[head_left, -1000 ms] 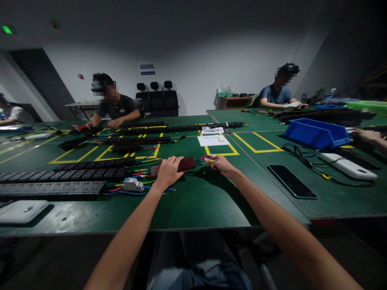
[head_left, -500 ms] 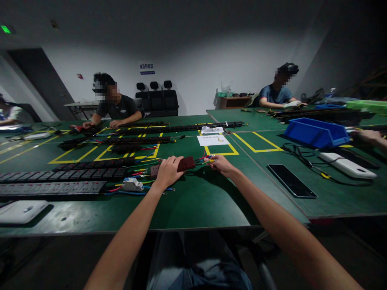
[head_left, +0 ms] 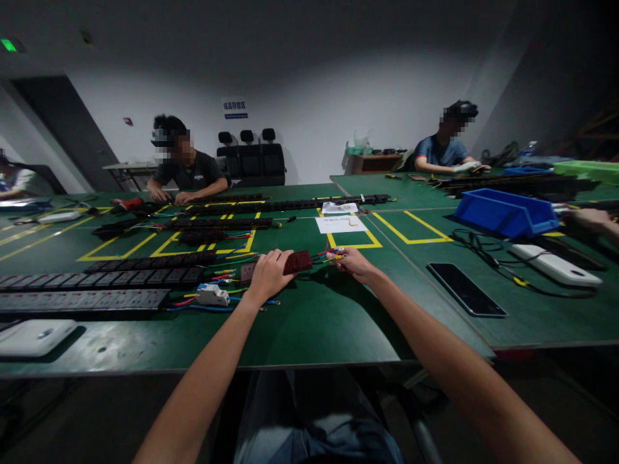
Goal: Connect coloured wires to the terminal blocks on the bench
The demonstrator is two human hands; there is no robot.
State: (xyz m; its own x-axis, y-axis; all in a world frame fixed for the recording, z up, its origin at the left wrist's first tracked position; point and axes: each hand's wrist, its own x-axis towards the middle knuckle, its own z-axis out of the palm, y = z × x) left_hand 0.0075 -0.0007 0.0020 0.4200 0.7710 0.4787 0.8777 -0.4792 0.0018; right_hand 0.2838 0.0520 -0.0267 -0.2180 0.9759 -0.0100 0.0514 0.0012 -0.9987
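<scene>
My left hand (head_left: 272, 276) is wrapped over the middle of a short dark red socket strip (head_left: 298, 261), holding it near the green tabletop. Part of the strip is covered by my fingers; its left end shows beyond them. From the right end run several thin wires (head_left: 320, 258) with coloured terminal tips. My right hand (head_left: 355, 264) pinches these wires close to their ends, red, blue and yellow tips showing at the fingers. Left of my left hand lie long socket strips (head_left: 82, 301) with loose wires, and a white breaker-like block (head_left: 212, 295).
A black phone (head_left: 465, 289), a white power bank (head_left: 556, 264) with cables and a blue bin (head_left: 507, 212) lie to the right. A white device (head_left: 39, 338) sits at the front left. Paper sheets (head_left: 338, 224) lie ahead. Co-workers sit across the table; another person's hand (head_left: 592, 220) shows far right.
My hands and the socket strip look the same as before. Across the table at the left, a co-worker's hand has moved right, off the red tool.
</scene>
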